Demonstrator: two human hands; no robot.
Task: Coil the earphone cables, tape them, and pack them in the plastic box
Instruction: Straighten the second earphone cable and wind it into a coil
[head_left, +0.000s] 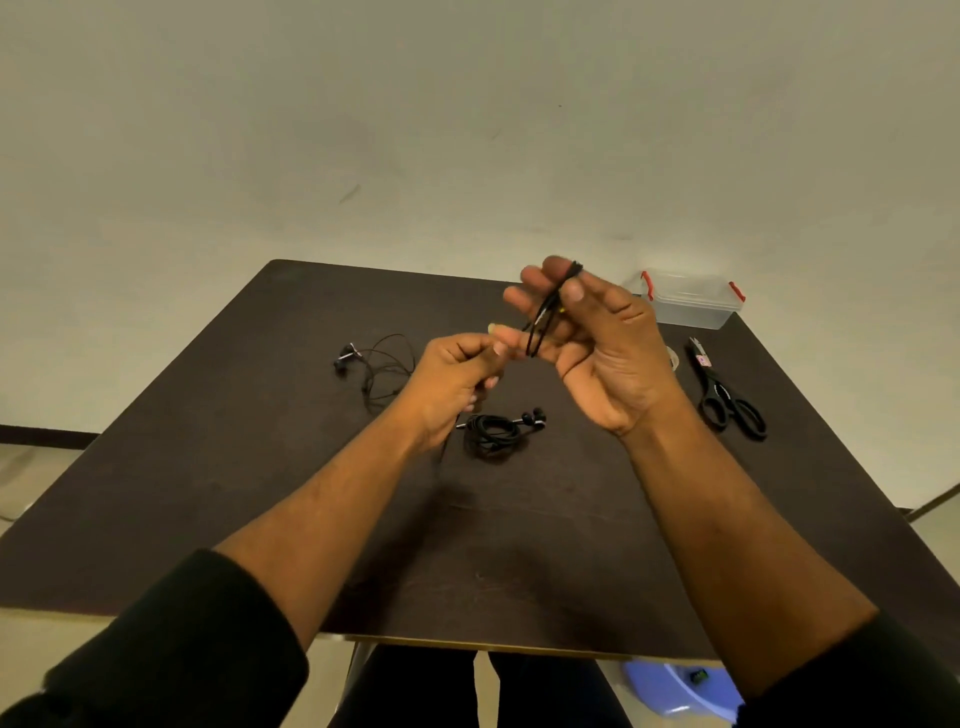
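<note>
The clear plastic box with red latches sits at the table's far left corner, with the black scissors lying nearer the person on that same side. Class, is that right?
Not quite. The head view shows the clear plastic box with red latches at the far right corner of the dark table, not the left. The black scissors do lie nearer the person on that same side.

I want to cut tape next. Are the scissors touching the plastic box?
Apart. The head view shows the scissors lying on the table nearer the person than the plastic box, with a strip of bare dark tabletop between them.
</note>
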